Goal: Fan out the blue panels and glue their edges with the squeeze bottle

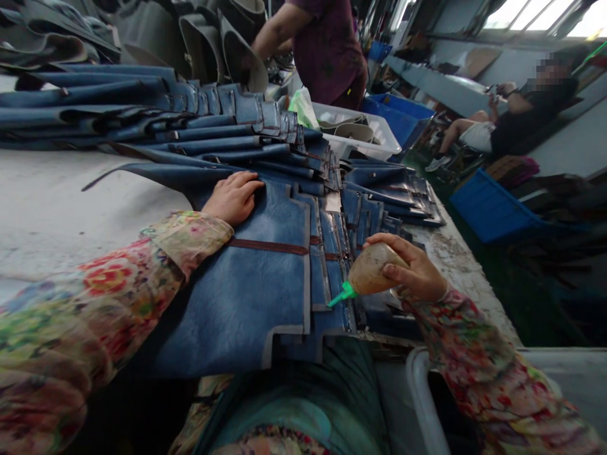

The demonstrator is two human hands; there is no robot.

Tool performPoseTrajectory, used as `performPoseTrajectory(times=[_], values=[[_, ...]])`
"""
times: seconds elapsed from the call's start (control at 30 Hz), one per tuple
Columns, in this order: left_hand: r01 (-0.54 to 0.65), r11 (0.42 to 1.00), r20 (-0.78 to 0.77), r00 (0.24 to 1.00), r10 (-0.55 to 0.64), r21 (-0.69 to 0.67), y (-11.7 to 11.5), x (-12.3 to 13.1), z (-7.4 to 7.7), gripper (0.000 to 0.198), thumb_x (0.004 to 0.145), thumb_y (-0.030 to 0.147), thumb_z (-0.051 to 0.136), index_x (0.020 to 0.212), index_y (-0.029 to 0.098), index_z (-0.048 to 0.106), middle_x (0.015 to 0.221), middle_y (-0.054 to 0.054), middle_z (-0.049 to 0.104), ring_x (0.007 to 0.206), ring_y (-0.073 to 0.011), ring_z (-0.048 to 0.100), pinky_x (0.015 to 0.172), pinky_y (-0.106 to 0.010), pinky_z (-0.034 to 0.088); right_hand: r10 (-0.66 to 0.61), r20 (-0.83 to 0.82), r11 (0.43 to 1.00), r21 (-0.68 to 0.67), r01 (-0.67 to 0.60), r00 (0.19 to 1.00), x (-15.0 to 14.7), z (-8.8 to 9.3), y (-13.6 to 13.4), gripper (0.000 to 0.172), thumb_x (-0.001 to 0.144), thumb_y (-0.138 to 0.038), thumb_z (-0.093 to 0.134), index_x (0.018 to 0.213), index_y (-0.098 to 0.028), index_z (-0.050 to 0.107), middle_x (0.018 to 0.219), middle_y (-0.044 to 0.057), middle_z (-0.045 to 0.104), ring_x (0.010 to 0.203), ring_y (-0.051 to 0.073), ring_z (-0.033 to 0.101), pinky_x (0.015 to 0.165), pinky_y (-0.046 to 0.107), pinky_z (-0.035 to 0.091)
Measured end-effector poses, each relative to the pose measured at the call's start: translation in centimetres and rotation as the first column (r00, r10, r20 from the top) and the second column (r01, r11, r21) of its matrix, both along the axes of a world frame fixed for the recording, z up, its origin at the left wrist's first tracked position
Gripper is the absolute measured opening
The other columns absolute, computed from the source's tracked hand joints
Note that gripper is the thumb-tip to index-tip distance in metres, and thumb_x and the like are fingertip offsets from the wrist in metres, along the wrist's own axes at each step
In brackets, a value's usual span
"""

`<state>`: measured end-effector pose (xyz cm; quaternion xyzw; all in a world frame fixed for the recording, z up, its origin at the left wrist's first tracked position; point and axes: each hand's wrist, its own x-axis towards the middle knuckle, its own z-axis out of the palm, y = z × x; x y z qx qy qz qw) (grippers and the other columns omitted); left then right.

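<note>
My right hand (412,268) grips a stained, yellowish squeeze bottle (374,268) with a green nozzle (342,294). The bottle tilts down to the left, its tip at the edge strip of a blue leather-like panel. My left hand (233,198) lies flat with fingers stretched on the top blue panel (256,284), near its upper edge. A dark brown strip (270,246) crosses that panel. Under and beside it, more panels overlap in steps, and their edge strips (334,253) look shiny and wet.
Folded blue panels (118,120) are piled along the back of the white table (61,189). Behind stand grey curved pieces (203,44) and a white bin (386,142). Blue crates (493,205) are on the floor at right. One person (327,50) stands at the back; another (516,120) sits at right.
</note>
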<state>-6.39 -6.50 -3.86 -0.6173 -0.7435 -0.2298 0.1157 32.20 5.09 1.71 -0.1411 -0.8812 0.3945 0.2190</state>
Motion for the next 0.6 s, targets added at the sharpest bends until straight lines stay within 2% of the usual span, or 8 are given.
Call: performPoseTrajectory(times=[0.27, 0.47, 0.6], values=[[-0.003, 1.0, -0.007, 1.0, 0.003, 0.0, 0.0, 0.1, 0.0, 0.044, 0.088, 0.025, 0.04, 0.129, 0.022, 0.057, 0.142, -0.009, 0.048, 0.132, -0.0283, 0.039, 0.107, -0.051, 0.034, 0.023, -0.035, 0.997, 0.069, -0.02, 0.999, -0.8, -0.1, -0.7, 0.043, 0.082, -0.053, 0.063, 0.115, -0.026, 0.059, 0.104, 0.006, 0.063, 0.089, 0.02, 0.062, 0.076, 0.029, 0.052], [-0.004, 1.0, -0.001, 1.0, 0.004, 0.001, -0.1, 0.1, 0.1, 0.045, 0.087, 0.025, 0.041, 0.129, 0.023, 0.056, 0.142, -0.009, 0.048, 0.132, -0.0286, 0.04, 0.107, -0.051, 0.034, -0.158, -0.136, 0.973, 0.147, 0.178, 0.978, -2.3, -1.4, 1.5, 0.047, 0.08, -0.054, 0.064, 0.117, -0.026, 0.055, 0.116, 0.008, 0.058, 0.106, 0.024, 0.057, 0.095, 0.039, 0.045], [0.0, 1.0, -0.015, 1.0, 0.0, 0.002, -0.1, 0.1, 0.1, 0.044, 0.087, 0.025, 0.04, 0.129, 0.021, 0.056, 0.142, -0.01, 0.048, 0.132, -0.0285, 0.04, 0.106, -0.05, 0.036, -0.084, -0.119, 0.983, 0.154, 0.102, 0.989, -2.1, -1.2, 1.8, 0.045, 0.081, -0.05, 0.064, 0.118, -0.026, 0.055, 0.115, 0.007, 0.059, 0.106, 0.023, 0.057, 0.093, 0.037, 0.046]])
